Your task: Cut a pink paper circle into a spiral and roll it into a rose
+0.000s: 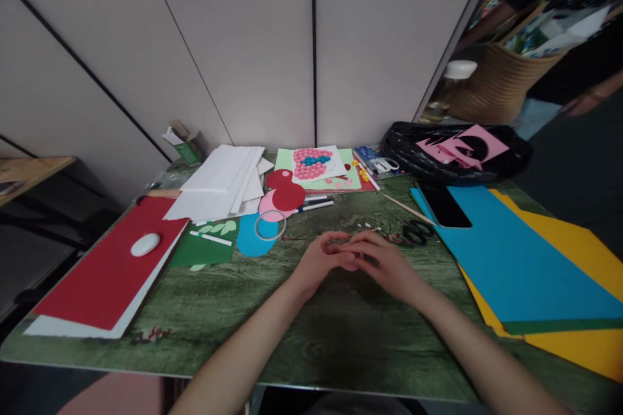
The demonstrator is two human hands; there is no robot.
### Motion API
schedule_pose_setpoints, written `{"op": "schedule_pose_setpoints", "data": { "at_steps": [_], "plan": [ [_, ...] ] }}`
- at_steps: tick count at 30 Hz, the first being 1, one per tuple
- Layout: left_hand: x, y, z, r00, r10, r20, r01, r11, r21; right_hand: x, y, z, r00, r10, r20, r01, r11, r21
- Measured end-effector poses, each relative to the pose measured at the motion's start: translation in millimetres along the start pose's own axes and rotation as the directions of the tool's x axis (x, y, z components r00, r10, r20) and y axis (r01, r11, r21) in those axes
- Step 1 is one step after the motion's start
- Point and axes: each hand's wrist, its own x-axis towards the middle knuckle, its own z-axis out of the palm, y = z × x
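Note:
My left hand point(324, 260) and my right hand point(382, 262) meet over the middle of the table, fingertips together. Between them is a small pink paper piece point(350, 266), mostly covered by the fingers. Both hands are closed on it. Just beyond lie small white bits point(366, 225) and dark-handled scissors point(417, 231). To the left of my hands, a roll of tape point(270, 225) rests on a blue paper cutout point(253, 246). Red paper circles point(289, 196) and pens point(314, 206) lie behind it.
At left are red sheets point(97, 279) with a white mouse point(145, 244), green paper point(202, 249) and white paper point(214, 175). Blue sheets point(516, 253) with a phone point(444, 205) lie right. A pink-and-blue beaded craft point(311, 162) is behind. A person holds a woven bag point(501, 78) beyond the partition.

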Motion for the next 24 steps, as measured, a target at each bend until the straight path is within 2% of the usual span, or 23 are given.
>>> {"op": "schedule_pose_setpoints", "data": {
  "at_steps": [5,15,24],
  "plan": [
    [0.1,2.4,0.7,1.0,-0.007,0.01,0.006,0.999,0.046,1.5,1.4,1.3,0.998,-0.027,0.058,0.027,1.0,0.005],
    [-3.5,-0.2,5.7,0.999,0.02,0.028,-0.02,1.0,0.006,2.2,-8.7,0.2,0.99,0.085,-0.112,-0.081,0.996,0.037],
    [-4.9,-1.8,9.2,1.0,-0.001,0.03,0.002,1.0,-0.022,2.4,-8.7,5.3,0.986,0.096,-0.136,-0.087,0.994,0.068]
  ]
}}
